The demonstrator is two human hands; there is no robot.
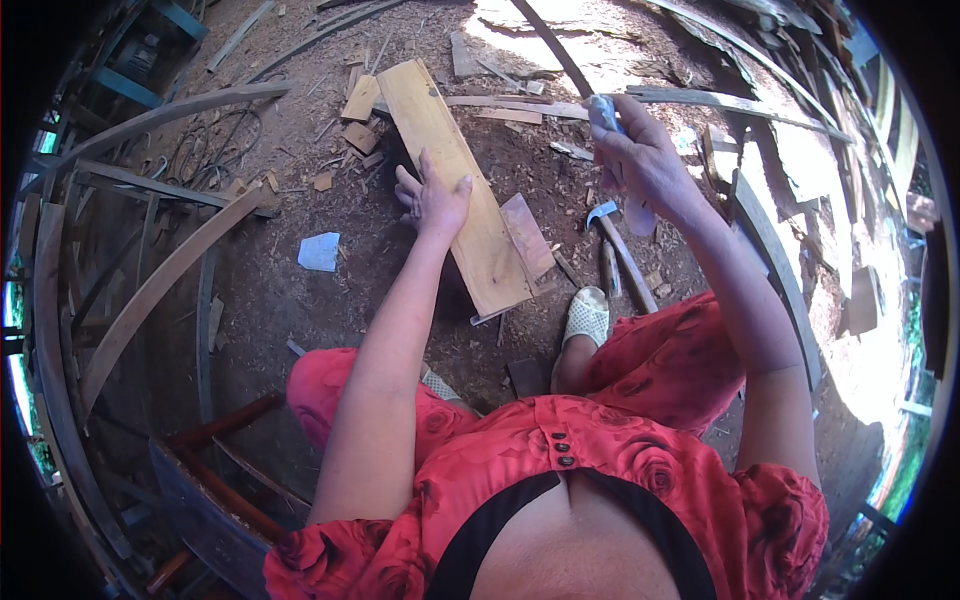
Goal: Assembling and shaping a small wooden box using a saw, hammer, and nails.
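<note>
A long pale wooden board (470, 215) slants through the middle of the view, raised a little above the dirt floor. My left hand (437, 205) lies on its left side, fingers spread, the thumb stretched out over the wood. To the right, my right hand (645, 155) is raised with its fingers closed round a crumpled, bluish-white plastic-looking thing (603, 113). A pale, see-through part of it seems to hang below the palm; its exact kind is hidden by the fingers. Beneath that hand, a claw hammer (625, 250) with a wooden handle lies on the ground.
A flat pinkish piece (527, 237) sits beside the board. Small wood offcuts (360, 100) lie near its far end, and a light scrap (319, 252) to its left. Curved wooden strips (160, 270) lean at the left; more timber (740, 100) is piled at right. My slippered foot (588, 315) is near the hammer.
</note>
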